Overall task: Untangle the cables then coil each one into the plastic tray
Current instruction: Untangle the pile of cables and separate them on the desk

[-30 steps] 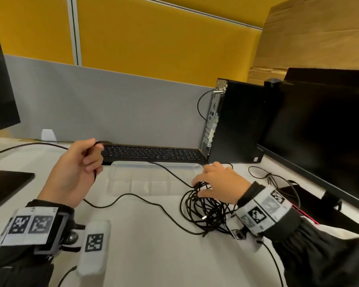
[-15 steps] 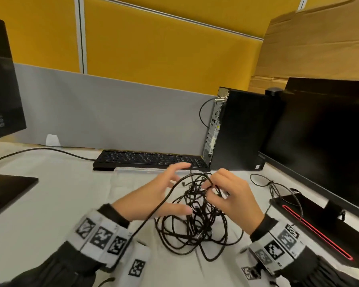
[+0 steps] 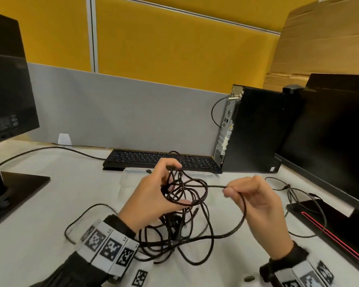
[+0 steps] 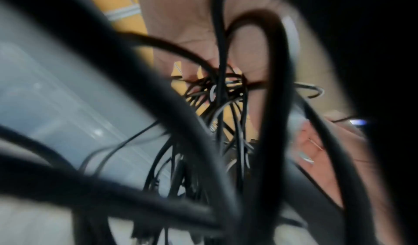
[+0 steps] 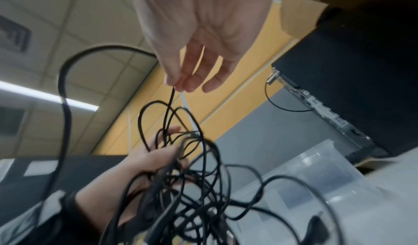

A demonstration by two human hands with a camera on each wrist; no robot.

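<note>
Black cable tangle lifted above the desk, one strand drawn out to the right

Nearest, slack loops of the black cables trail on the white desk; the left hand curls round the knotted bundle, likely anchoring it, while the right hand pinches one thin, matte strand taut sideways to free it. Beyond, the clear plastic tray sits before the keyboard.
</note>
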